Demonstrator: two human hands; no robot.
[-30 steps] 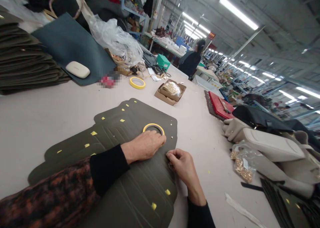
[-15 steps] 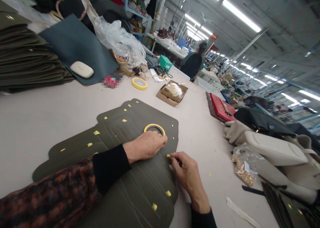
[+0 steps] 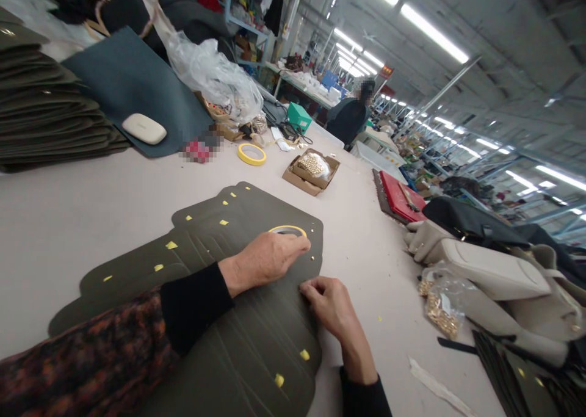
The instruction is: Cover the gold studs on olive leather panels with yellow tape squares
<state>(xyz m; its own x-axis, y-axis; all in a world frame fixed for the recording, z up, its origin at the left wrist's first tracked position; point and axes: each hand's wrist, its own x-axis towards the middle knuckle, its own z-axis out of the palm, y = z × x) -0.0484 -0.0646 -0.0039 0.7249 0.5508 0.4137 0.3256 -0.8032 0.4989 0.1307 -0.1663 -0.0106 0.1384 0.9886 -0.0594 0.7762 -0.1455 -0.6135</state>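
Several dark olive leather panels (image 3: pixel 238 234) lie fanned out on the table, dotted with small yellow tape squares. My left hand (image 3: pixel 265 258) rests on the top panel, fingers curled over a yellow tape roll (image 3: pixel 288 229) that lies on it. My right hand (image 3: pixel 327 304) sits just to the right, fingers pinched together against the panel's right edge; what they hold is hidden. My left sleeve is black with an orange and black pattern.
A second yellow tape roll (image 3: pixel 251 154) and a cardboard box of gold hardware (image 3: pixel 312 170) lie further back. Stacked olive panels (image 3: pixel 41 118) fill the far left. Beige and black bags (image 3: pixel 489 264) and a bag of gold fittings (image 3: pixel 437 307) crowd the right. A person (image 3: pixel 350 115) works behind.
My left hand has slid forward over the tape roll, covering more of it. My right hand's fingers, which showed a yellow tape piece half a second ago, have pressed down at the panel edge.
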